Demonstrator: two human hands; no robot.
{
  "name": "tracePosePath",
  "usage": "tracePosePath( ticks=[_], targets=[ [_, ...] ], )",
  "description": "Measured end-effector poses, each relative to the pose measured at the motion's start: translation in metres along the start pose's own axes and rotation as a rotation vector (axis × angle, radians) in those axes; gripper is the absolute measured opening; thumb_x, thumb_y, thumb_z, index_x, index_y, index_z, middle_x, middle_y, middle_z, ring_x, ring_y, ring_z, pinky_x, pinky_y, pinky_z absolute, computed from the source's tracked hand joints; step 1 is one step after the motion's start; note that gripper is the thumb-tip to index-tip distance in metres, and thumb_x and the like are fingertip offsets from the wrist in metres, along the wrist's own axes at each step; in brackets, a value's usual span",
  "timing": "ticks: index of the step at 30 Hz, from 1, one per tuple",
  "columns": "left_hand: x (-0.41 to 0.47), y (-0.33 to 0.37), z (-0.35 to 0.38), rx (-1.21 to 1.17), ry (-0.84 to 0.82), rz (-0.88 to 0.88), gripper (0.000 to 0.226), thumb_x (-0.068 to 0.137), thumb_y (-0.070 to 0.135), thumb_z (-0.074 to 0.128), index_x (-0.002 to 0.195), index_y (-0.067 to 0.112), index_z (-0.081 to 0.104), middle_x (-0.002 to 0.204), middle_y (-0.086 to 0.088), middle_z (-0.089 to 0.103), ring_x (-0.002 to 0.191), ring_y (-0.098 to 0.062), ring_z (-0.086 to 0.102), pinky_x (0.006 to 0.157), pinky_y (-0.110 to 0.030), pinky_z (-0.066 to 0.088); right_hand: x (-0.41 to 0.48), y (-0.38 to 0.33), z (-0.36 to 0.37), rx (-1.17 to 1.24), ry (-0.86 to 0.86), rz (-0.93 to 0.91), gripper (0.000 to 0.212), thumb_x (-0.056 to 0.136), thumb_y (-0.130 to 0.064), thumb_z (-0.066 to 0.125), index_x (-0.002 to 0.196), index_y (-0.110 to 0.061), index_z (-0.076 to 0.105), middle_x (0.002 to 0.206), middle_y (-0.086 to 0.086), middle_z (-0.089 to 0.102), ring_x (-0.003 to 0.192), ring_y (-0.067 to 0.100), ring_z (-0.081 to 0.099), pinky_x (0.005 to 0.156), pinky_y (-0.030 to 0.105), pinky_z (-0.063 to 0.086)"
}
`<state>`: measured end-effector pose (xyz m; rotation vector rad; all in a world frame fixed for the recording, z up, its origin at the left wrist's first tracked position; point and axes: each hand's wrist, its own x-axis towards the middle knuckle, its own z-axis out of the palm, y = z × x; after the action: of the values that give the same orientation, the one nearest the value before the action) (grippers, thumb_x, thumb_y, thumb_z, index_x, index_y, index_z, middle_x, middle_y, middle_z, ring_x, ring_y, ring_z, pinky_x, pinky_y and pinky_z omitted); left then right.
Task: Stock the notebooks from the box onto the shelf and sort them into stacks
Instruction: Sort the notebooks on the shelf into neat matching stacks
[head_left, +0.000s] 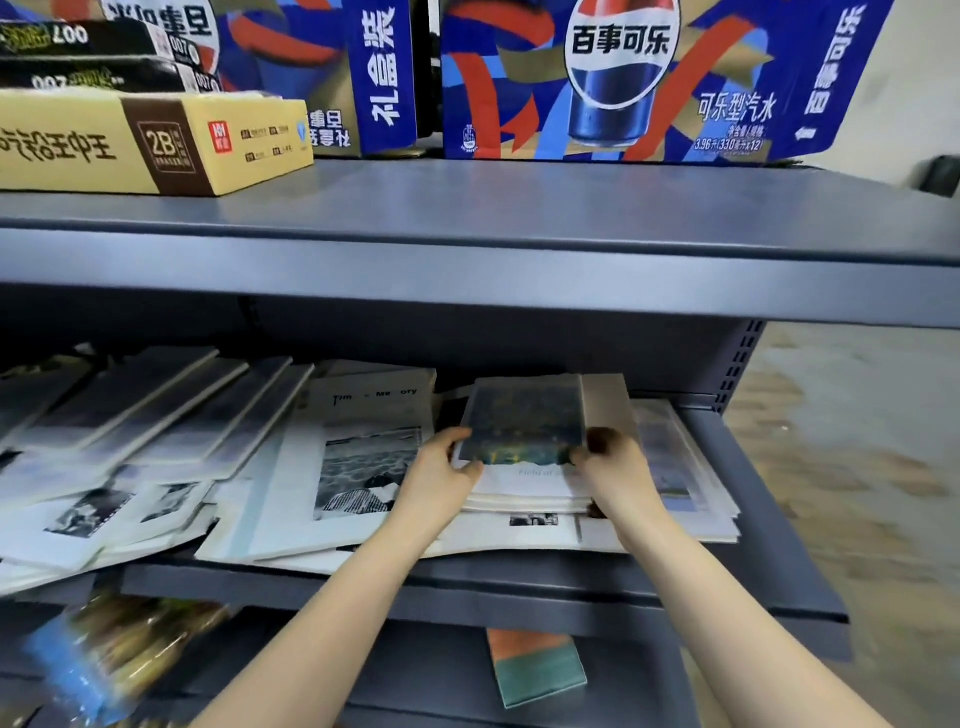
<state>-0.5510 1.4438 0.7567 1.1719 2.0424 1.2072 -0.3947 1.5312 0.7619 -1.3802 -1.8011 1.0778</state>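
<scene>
As L hand (448, 467), R hand (613, 462) pinch, notebook (524, 415) front-to-back

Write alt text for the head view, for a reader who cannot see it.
Both hands grip a stack of notebooks, dark blue cover on top, left hand at its left edge, right hand at its right, on a grey shelf crowded with other notebooks. Pepsi cartons stand on the shelf above.

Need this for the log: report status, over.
Left grip, right grip hold blue-cover notebook by near corners. Atop stack, middle shelf. Scattered notebooks alongside.
</scene>
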Motion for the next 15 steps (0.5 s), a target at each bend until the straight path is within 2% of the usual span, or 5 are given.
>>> tracePosePath(
  ticks=[2, 5, 8, 12, 15],
  targets=[
    [0.0018, -0.0012, -0.0007, 0.001, -0.045, 0.019, 0.046, 0.090, 0.011, 0.057, 0.134, 0.015, 0.046, 0.139, -0.004, 0.047, 0.127, -0.015, 0.044, 0.087, -0.014, 0.032, -0.0015, -0.0037, 0.0009, -0.052, 0.029, -0.004, 0.009, 0.086, -0.006, 0.052, 0.078, -0.002, 0.053, 0.063, 0.005, 0.047, 0.063, 0.026, 0.046, 0.054, 0.028, 0.036],
    [0.0032, 0.0004, -0.0009, 0.006, -0.105, 0.064, 0.049, 0.088, 0.009, 0.059, 0.135, 0.012, 0.044, 0.131, -0.004, 0.050, 0.113, -0.008, 0.045, 0.077, -0.007, 0.029, -0.0045, -0.0083, 0.0034, -0.155, 0.059, -0.024, 0.025, 0.085, -0.010, 0.057, 0.066, -0.012, 0.040, 0.058, -0.002, 0.039, 0.056, 0.019, 0.038, 0.045, 0.026, 0.023],
    [0.0041, 0.0031, -0.0021, -0.007, -0.125, 0.098, 0.049, 0.088, 0.008, 0.060, 0.134, 0.012, 0.045, 0.117, 0.003, 0.050, 0.105, -0.005, 0.041, 0.076, -0.011, 0.032, -0.0065, -0.0087, 0.0050, -0.176, 0.077, -0.009, 0.019, 0.084, -0.013, 0.060, 0.071, -0.009, 0.046, 0.059, -0.002, 0.042, 0.055, 0.017, 0.040, 0.043, 0.024, 0.022],
    [0.0035, 0.0047, -0.0019, -0.069, -0.122, 0.070, 0.046, 0.089, 0.004, 0.055, 0.133, 0.013, 0.046, 0.113, 0.007, 0.045, 0.108, -0.003, 0.041, 0.077, -0.010, 0.033, -0.0028, -0.0060, 0.0087, -0.143, 0.126, 0.035, 0.020, 0.084, -0.017, 0.061, 0.091, 0.001, 0.057, 0.077, 0.009, 0.054, 0.076, 0.029, 0.052, 0.049, 0.029, 0.029],
    [0.0059, 0.0045, 0.0006, -0.098, -0.069, 0.043, 0.044, 0.087, 0.003, 0.055, 0.129, 0.014, 0.049, 0.119, 0.001, 0.054, 0.109, -0.012, 0.051, 0.080, -0.014, 0.036, 0.0010, -0.0039, 0.0081, -0.093, 0.146, 0.041, 0.019, 0.084, -0.016, 0.061, 0.082, 0.003, 0.055, 0.070, 0.011, 0.050, 0.076, 0.033, 0.053, 0.057, 0.031, 0.031]
  ],
)
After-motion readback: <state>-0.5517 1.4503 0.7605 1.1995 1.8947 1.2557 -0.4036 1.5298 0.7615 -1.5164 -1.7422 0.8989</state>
